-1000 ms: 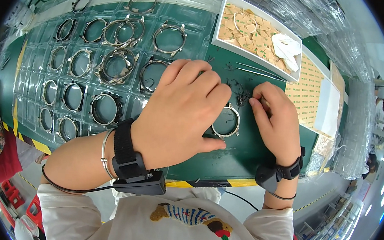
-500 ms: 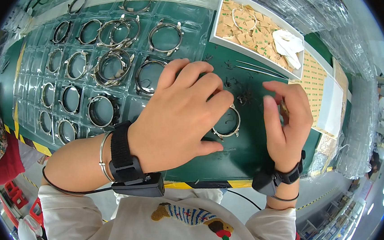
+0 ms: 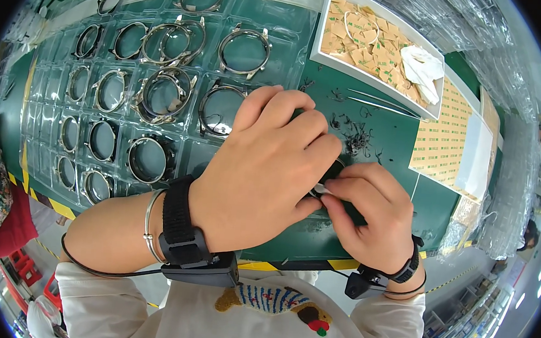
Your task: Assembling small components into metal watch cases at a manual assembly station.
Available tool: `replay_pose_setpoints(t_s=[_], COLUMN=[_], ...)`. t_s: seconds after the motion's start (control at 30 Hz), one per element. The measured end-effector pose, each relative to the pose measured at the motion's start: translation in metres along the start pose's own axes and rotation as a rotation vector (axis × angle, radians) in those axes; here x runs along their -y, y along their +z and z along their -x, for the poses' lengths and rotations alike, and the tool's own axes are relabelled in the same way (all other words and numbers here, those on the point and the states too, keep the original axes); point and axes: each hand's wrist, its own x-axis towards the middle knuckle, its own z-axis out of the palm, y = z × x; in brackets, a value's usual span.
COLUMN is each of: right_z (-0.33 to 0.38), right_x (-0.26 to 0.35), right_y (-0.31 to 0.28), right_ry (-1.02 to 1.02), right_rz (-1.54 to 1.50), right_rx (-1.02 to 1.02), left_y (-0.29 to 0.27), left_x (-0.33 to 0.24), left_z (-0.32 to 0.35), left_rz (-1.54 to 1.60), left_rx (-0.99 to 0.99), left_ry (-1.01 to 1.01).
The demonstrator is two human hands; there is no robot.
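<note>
Your green mat (image 3: 316,236) has a yellow-black striped edge; silver rings (image 3: 245,51) fill the clear tray (image 3: 276,17); tan stickers (image 3: 350,39) fill the white box (image 3: 325,27).

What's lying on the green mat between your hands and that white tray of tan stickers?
In the head view, dark wire-like scraps are scattered on the green mat between the right hand and the white tray.

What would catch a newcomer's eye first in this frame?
First the two hands meeting at centre: the left hand covers a small dark part, and the right hand pinches a white bit against it. To the left, a clear tray holds rows of metal rings; a white box of tan pieces sits upper right.
</note>
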Motion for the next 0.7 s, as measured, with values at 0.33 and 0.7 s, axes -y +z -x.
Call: replay_pose_setpoints(t_s=[0.33,0.7], right_z=[-0.0036,-0.0039], right_x=[-0.0027,-0.0033], right_y=[0.0063,0.0038], right_ry=[-0.057,-0.049], right_rz=[0.035,0.003], right_rx=[0.008,0.045], left_y=[0.0028,0.0035], left_x=[0.0002,-0.0002], left_z=[-0.0003,0.0000], left_rz=[-0.044,-0.043], left_rx=[0.001,-0.009], left_ry=[0.007,0.002])
